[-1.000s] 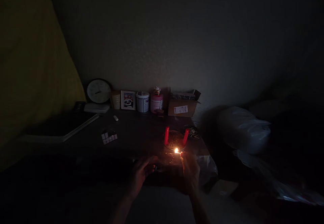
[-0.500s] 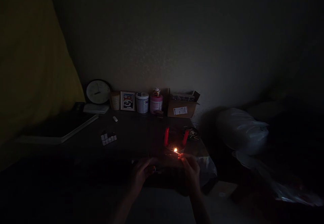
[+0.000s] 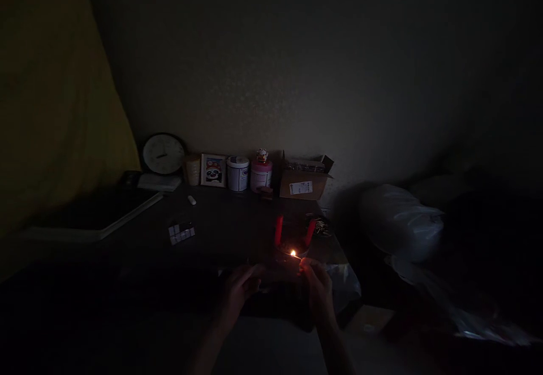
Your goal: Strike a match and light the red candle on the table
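Note:
A burning match (image 3: 296,255) is pinched between the thumb and fingers of my right hand (image 3: 317,280), its flame at the left tip. Just behind the flame, two red candles (image 3: 278,230) stand apart in a dark round holder (image 3: 292,246); no flame shows on either. My left hand (image 3: 241,285) is over the table's front edge, left of the match, fingers bent together. Whatever it may hold is lost in the dark. Right of the candles, a dark dish (image 3: 321,225) bears many loose matchsticks.
Along the wall stand a clock (image 3: 163,154), a panda picture frame (image 3: 213,170), two tubs (image 3: 238,172) and an open cardboard box (image 3: 303,185). A block puzzle (image 3: 181,232) and a small white object (image 3: 192,199) lie on the table. White plastic bags (image 3: 401,222) are at the right.
The match flame has shifted very slightly left and down with my right hand. My left hand stays nearly in place. The whole view has moved a little.

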`<state>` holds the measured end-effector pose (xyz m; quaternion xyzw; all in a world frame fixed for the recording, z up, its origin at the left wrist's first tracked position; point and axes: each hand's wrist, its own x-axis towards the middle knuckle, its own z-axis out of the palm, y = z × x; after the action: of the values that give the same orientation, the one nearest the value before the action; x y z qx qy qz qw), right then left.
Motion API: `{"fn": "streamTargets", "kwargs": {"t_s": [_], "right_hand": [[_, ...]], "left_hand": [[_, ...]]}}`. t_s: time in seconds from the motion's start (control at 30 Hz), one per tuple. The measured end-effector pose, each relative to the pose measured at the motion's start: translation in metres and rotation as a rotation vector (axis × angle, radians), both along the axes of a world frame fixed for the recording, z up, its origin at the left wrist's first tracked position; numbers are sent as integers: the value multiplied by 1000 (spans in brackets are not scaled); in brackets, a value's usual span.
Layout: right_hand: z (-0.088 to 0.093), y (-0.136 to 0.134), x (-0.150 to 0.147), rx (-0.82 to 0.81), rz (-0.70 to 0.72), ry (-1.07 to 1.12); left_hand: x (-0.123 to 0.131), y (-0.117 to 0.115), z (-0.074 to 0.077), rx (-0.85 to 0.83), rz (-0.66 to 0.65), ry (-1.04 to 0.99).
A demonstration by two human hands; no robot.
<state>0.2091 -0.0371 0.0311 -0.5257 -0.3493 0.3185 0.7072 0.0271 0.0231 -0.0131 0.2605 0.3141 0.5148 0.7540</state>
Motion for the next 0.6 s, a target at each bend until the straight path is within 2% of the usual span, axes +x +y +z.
{"fn": "streamTargets", "kwargs": {"t_s": [0.23,0.43,0.6], "right_hand": [[1,13,0,50,-11,35],[18,28,-7,68,-37,45],[38,43,-10,95,-72,15]], "left_hand": [[2,1,-1,-12,-4,-22],[1,5,-9,-23,0,-63],[1,4,-5,11,-26,-73]]}}
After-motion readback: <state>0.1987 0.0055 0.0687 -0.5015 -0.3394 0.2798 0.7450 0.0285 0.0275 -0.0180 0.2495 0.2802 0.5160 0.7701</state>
